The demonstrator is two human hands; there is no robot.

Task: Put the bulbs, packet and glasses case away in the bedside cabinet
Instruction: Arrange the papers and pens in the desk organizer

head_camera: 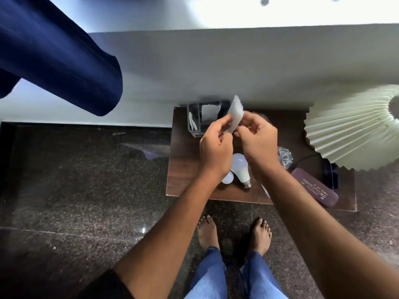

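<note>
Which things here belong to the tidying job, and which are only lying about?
Job:
packet, in both hands (left hand, right hand)
big bulb
small bulb
glasses case

Lying about:
lamp
grey organiser
crumpled plastic
black cable

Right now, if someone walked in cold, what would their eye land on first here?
Most likely the two hands at centre, left hand and right hand, sharing a grip on a pale translucent packet above the brown bedside cabinet. Next, the big pleated lampshade at the right edge, and the two white bulbs lying under the wrists. A maroon glasses case sits near the cabinet's front right.
</note>
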